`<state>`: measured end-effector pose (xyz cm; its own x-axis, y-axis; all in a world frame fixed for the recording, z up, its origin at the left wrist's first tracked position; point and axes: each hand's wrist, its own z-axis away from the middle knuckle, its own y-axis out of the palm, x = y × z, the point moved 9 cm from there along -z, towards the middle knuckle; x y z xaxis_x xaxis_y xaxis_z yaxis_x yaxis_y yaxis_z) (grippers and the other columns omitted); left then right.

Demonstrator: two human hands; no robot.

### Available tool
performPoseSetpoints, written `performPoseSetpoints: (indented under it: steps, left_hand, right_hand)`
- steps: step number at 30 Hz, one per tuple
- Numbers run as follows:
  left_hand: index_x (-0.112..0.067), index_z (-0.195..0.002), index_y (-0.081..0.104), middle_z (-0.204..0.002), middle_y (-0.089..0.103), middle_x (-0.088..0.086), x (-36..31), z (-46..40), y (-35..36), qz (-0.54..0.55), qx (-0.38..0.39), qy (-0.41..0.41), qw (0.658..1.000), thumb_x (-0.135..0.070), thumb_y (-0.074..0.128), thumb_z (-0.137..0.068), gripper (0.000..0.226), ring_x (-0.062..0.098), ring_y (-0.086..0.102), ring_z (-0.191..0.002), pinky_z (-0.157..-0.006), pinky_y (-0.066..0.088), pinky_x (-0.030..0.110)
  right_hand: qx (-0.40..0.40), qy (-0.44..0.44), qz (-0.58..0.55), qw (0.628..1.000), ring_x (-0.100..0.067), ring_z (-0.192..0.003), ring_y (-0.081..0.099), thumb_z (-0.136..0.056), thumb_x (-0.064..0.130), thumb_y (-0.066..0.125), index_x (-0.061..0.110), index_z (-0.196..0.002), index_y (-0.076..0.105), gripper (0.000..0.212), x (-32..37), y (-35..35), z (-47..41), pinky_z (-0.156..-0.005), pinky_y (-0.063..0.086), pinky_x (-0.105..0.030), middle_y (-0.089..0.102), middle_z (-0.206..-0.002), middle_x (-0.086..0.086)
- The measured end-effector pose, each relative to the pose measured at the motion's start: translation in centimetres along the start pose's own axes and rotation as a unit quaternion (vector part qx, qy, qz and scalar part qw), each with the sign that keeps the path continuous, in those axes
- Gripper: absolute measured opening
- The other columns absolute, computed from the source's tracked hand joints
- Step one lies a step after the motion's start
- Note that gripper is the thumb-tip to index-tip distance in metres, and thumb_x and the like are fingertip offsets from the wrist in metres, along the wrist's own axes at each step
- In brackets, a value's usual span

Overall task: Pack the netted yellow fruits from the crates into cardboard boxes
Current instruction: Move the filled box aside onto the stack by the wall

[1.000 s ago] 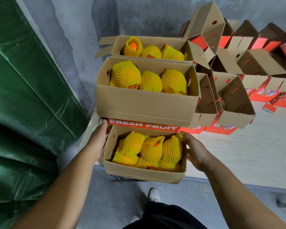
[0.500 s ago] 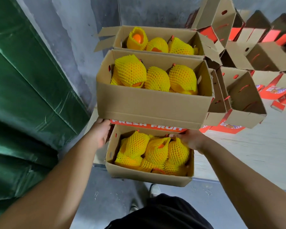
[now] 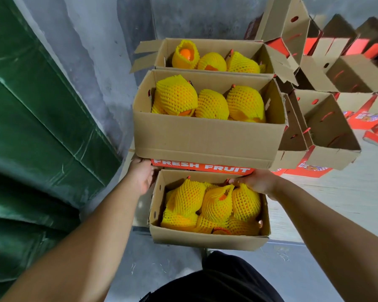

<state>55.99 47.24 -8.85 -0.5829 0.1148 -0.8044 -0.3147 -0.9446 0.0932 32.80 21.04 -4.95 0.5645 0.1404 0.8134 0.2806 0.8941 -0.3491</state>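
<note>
The near open brown cardboard box [image 3: 207, 239] of yellow foam-netted fruits [image 3: 214, 207] is still being held at the table edge, left hand [image 3: 143, 178] flat against its side, right hand [image 3: 256, 183] now curled over its far rim.

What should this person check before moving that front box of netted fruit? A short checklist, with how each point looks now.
1. Left hand on the side of the front box: ok.
2. Right hand on the box itself: not ok, it rests on a netted fruit at the far rim.
3. Fruits below the rim: ok.
4. Box fully on the table: not ok, it overhangs.
5. Box bottom sound: cannot tell.
</note>
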Motion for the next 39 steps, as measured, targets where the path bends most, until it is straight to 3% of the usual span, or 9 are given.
performPoseSetpoints:
  steps: [4, 10, 17, 22, 27, 32, 34, 37, 39]
  left_hand:
    - [-0.010, -0.131, 0.059, -0.116, 0.074, 0.015, 0.2, -0.1, -0.1, 0.009, -0.005, -0.009, 1.000, -0.015, 0.052, -0.107, 0.025, 0.027, 0.073, -0.108, -0.106, 0.054, 0.046]
    - [-0.009, -0.145, 0.046, -0.119, 0.070, 0.021, 0.5, -0.6, -0.3, 0.029, -0.033, -0.026, 0.999, -0.010, 0.049, -0.108, 0.038, 0.029, 0.073, -0.107, -0.103, 0.055, 0.047]
    - [-0.014, -0.150, 0.041, -0.119, 0.071, 0.017, -0.2, -1.2, 0.6, 0.009, -0.034, -0.023, 0.999, -0.015, 0.047, -0.109, 0.042, 0.029, 0.074, -0.104, -0.103, 0.055, 0.050]
    - [-0.012, -0.150, 0.042, -0.122, 0.070, 0.018, -0.8, -1.5, 1.5, 0.006, -0.028, -0.021, 0.999, -0.019, 0.046, -0.110, 0.041, 0.031, 0.071, -0.110, -0.103, 0.054, 0.051]
    - [-0.004, -0.147, 0.043, -0.122, 0.071, 0.020, -0.8, -1.9, 1.4, -0.016, -0.024, -0.020, 0.999, -0.016, 0.041, -0.111, 0.038, 0.026, 0.074, -0.099, -0.097, 0.056, 0.046]
    - [-0.003, -0.148, 0.043, -0.119, 0.072, 0.019, -0.6, -2.0, 1.3, -0.020, -0.030, -0.020, 0.999, -0.014, 0.042, -0.111, 0.039, 0.027, 0.074, -0.101, -0.098, 0.056, 0.045]
    - [-0.004, -0.150, 0.043, -0.119, 0.073, 0.019, -0.3, -2.1, 1.2, -0.022, -0.027, -0.025, 0.999, -0.014, 0.042, -0.111, 0.040, 0.027, 0.074, -0.102, -0.100, 0.055, 0.046]
    - [-0.005, -0.147, 0.047, -0.119, 0.073, 0.019, -0.5, -1.9, 1.3, -0.018, -0.022, -0.018, 0.999, -0.014, 0.041, -0.111, 0.038, 0.029, 0.074, -0.104, -0.092, 0.060, 0.042]
    - [-0.005, -0.144, 0.050, -0.117, 0.074, 0.018, -0.6, -2.0, 1.3, -0.016, -0.024, -0.014, 0.999, -0.014, 0.041, -0.111, 0.035, 0.028, 0.075, -0.102, -0.084, 0.061, 0.039]
  right_hand:
    - [0.046, 0.059, -0.008, 0.997, -0.014, -0.098, 0.070, -0.084, 0.028, 0.084, 0.031, -0.112, 0.068, 0.033, -1.4, 0.3, -0.6, -0.072, 0.056, -0.023, 0.073, -0.107, 0.004]
    - [0.130, 0.083, 0.008, 0.988, -0.027, -0.108, 0.068, -0.062, 0.043, 0.071, 0.012, -0.115, 0.072, 0.062, -0.8, 0.0, -0.3, -0.095, 0.052, -0.036, 0.075, -0.108, -0.010]
    - [0.076, 0.111, -0.084, 0.987, -0.026, -0.078, 0.073, -0.062, 0.018, 0.072, 0.005, -0.098, 0.074, 0.039, -0.5, -0.7, -1.6, -0.066, 0.057, -0.029, 0.075, -0.092, -0.018]
    - [0.018, 0.136, -0.088, 0.987, -0.023, -0.078, 0.076, -0.083, 0.019, 0.078, 0.007, -0.105, 0.073, 0.026, -1.0, -1.5, -2.7, -0.063, 0.059, -0.029, 0.078, -0.092, -0.009]
    - [0.074, 0.144, -0.031, 0.986, -0.030, -0.109, 0.071, -0.069, 0.048, 0.091, 0.020, -0.123, 0.070, 0.064, -1.0, -1.0, -2.9, -0.099, 0.056, -0.046, 0.076, -0.115, -0.006]
    - [0.013, 0.161, 0.033, 0.986, -0.025, -0.099, 0.070, -0.098, 0.030, 0.067, 0.021, -0.113, 0.068, 0.018, -0.6, -1.0, -3.2, -0.083, 0.061, -0.039, 0.072, -0.109, -0.007]
    - [-0.019, 0.158, 0.053, 0.986, -0.029, -0.103, 0.068, -0.101, 0.024, 0.057, 0.020, -0.117, 0.066, 0.018, -0.6, -1.2, -3.0, -0.089, 0.060, -0.043, 0.070, -0.111, -0.008]
    - [-0.052, 0.193, -0.012, 0.980, -0.027, -0.086, 0.069, -0.103, 0.018, 0.051, 0.019, -0.103, 0.062, 0.011, -0.9, -1.1, -2.3, -0.059, 0.058, -0.031, 0.069, -0.097, -0.012]
    - [-0.077, 0.195, -0.022, 0.977, -0.026, -0.087, 0.065, -0.104, 0.018, 0.050, 0.021, -0.096, 0.059, 0.012, -0.8, -1.5, -2.3, -0.061, 0.053, -0.030, 0.066, -0.095, -0.011]
